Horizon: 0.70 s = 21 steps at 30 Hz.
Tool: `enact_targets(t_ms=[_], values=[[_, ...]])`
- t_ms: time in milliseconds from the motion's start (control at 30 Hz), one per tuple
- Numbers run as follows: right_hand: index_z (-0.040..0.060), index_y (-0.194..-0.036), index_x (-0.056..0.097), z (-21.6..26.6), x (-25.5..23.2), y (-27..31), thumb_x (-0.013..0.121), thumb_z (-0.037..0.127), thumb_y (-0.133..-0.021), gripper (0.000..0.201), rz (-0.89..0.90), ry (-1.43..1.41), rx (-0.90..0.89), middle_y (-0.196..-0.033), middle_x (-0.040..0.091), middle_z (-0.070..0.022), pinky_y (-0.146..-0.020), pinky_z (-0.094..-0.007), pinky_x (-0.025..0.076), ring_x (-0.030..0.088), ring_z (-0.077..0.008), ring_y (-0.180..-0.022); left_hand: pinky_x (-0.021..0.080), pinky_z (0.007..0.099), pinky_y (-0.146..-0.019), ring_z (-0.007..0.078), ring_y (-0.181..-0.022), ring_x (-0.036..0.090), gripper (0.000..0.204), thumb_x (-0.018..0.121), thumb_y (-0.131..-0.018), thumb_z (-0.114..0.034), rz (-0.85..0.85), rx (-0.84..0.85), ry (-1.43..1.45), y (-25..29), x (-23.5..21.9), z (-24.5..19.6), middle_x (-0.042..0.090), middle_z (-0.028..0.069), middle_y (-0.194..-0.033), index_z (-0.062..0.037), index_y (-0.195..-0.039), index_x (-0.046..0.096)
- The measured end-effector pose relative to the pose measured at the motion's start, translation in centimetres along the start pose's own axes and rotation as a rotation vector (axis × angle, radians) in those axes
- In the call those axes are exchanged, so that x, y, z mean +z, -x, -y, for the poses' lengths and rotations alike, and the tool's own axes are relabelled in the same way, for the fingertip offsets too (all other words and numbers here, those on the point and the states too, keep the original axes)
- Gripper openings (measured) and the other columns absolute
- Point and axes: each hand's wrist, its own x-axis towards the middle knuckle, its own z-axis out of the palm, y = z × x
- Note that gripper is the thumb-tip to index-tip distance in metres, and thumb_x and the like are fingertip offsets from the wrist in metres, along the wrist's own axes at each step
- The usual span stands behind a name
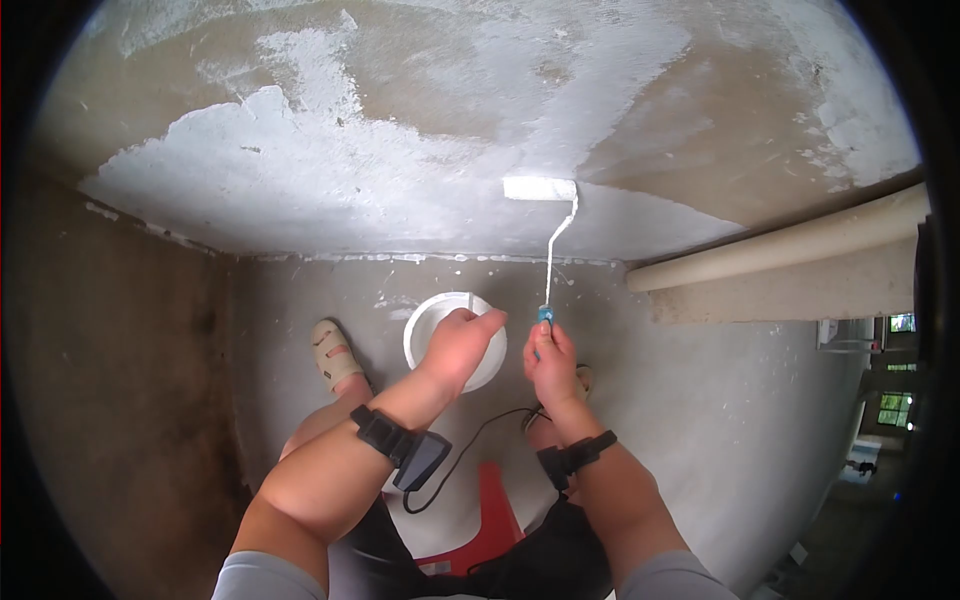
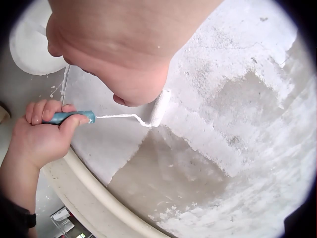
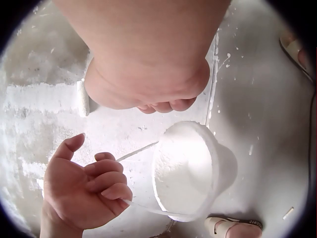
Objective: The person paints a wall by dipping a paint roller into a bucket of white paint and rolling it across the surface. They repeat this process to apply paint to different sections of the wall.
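Note:
A white bucket (image 1: 410, 345) hangs or stands at knee height between the feet, with white paint inside (image 3: 185, 168). My left hand (image 3: 84, 186) has its fingers curled round the bucket's thin handle (image 3: 141, 149), thumb held out. In the head view this hand (image 1: 455, 348) covers part of the rim. My right hand (image 1: 552, 365) grips the blue handle (image 2: 59, 118) of a paint roller, thumb along it. The white roller sleeve (image 1: 540, 188) lies against the low part of the wall (image 1: 350, 180), on a whitened patch.
Bare brownish patches (image 1: 660, 150) break up the white on the wall. A pale pipe (image 1: 780, 237) runs along a ledge at right. A dark brown wall (image 1: 120, 350) rises at left. Below are a red stool (image 1: 492, 520), a black cable (image 1: 462, 455) and a sandalled foot (image 1: 338, 350).

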Motion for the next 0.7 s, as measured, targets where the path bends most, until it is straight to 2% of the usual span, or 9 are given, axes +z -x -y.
enact_targets(t_ms=[100, 167, 267, 333, 400, 600, 667, 700], values=[[0.0105, -0.087, 0.051, 0.2, 0.0, 0.1, 0.049, 0.029, -0.107, 0.027, 0.021, -0.017, -0.011, -0.064, 0.045, 0.0035, -0.042, -0.0227, 0.026, 0.036, -0.0052, -0.049, 0.048, 0.0345, -0.078, 0.0189, -0.087, 0.058, 0.049, 0.069, -0.085, -0.043, 0.012, 0.024, -0.040, 0.0, 0.3, 0.2, 0.064, 0.0120, -0.093, 0.0034, -0.100, 0.061], [0.0104, -0.087, 0.051, 0.9, 0.5, 0.3, 0.049, 0.029, -0.107, 0.027, 0.021, -0.037, -0.001, -0.064, 0.045, 0.0034, -0.042, -0.0225, 0.026, 0.035, -0.0051, -0.049, 0.038, 0.0304, -0.050, 0.0129, -0.060, 0.047, 0.048, 0.073, -0.084, -0.047, 0.020, 0.098, -0.167, 0.1, 0.7, 0.3, 0.053, 0.0033, -0.076, -0.0024, -0.092, 0.058], [0.0103, -0.088, 0.052, 1.8, 1.7, 0.2, 0.050, 0.028, -0.107, 0.026, 0.046, -0.018, -0.049, -0.066, 0.044, 0.0048, -0.045, -0.0221, 0.027, 0.035, -0.0041, -0.051, 0.040, 0.0298, -0.053, 0.0130, -0.064, 0.049, 0.056, 0.079, -0.078, -0.054, 0.034, 0.147, -0.326, 0.4, 1.1, 0.2, 0.054, 0.0035, -0.076, -0.0026, -0.087, 0.059], [0.0102, -0.089, 0.053, 1.4, 2.6, -0.2, 0.051, 0.027, -0.107, 0.024, -0.024, -0.111, -0.074, -0.069, 0.044, 0.0067, -0.048, -0.0216, 0.028, 0.035, -0.0027, -0.056, 0.040, 0.0298, -0.054, 0.0122, -0.065, 0.048, 0.059, 0.080, -0.076, -0.057, 0.040, 0.171, -0.326, 0.1, 1.3, 1.1, 0.054, 0.0029, -0.075, -0.0024, -0.085, 0.058], [0.0104, -0.090, 0.054, 1.8, 3.2, 0.1, 0.052, 0.027, -0.107, 0.024, -0.004, -0.129, -0.100, -0.071, 0.044, 0.0073, -0.050, -0.0214, 0.028, 0.035, -0.0021, -0.058, 0.040, 0.0298, -0.055, 0.0114, -0.066, 0.046, 0.062, 0.082, -0.074, -0.059, 0.042, 0.196, -0.324, 0.1, 1.1, 1.1, 0.053, 0.0023, -0.074, -0.0023, -0.084, 0.058], [0.0104, -0.089, 0.054, 2.9, 3.7, 0.9, 0.052, 0.026, -0.107, 0.024, 0.026, -0.102, -0.122, -0.075, 0.045, 0.0077, -0.052, -0.0208, 0.029, 0.036, -0.0011, -0.063, 0.043, 0.0300, -0.061, 0.0125, -0.070, 0.050, 0.072, 0.082, -0.072, -0.066, 0.090, 0.165, -0.323, 0.3, 0.3, 1.1, 0.055, 0.0041, -0.076, -0.0001, -0.088, 0.059], [0.0102, -0.089, 0.054, 3.1, 3.8, 1.0, 0.052, 0.026, -0.107, 0.024, 0.017, -0.116, -0.132, -0.074, 0.044, 0.0077, -0.053, -0.0208, 0.029, 0.036, -0.0010, -0.063, 0.044, 0.0295, -0.062, 0.0129, -0.072, 0.051, 0.078, 0.081, -0.071, -0.069, 0.108, 0.159, -0.322, 0.5, 0.2, 1.0, 0.055, 0.0044, -0.077, 0.0019, -0.098, 0.061], [0.0095, -0.089, 0.054, 3.2, 3.8, 0.9, 0.052, 0.025, -0.106, 0.024, 0.013, -0.103, -0.142, -0.074, 0.045, 0.0076, -0.054, -0.0208, 0.030, 0.036, -0.0012, -0.064, 0.044, 0.0295, -0.062, 0.0129, -0.072, 0.051, 0.078, 0.081, -0.071, -0.069, 0.110, 0.159, -0.325, 0.6, 0.3, 1.0, 0.055, 0.0044, -0.077, 0.0019, -0.098, 0.061]])
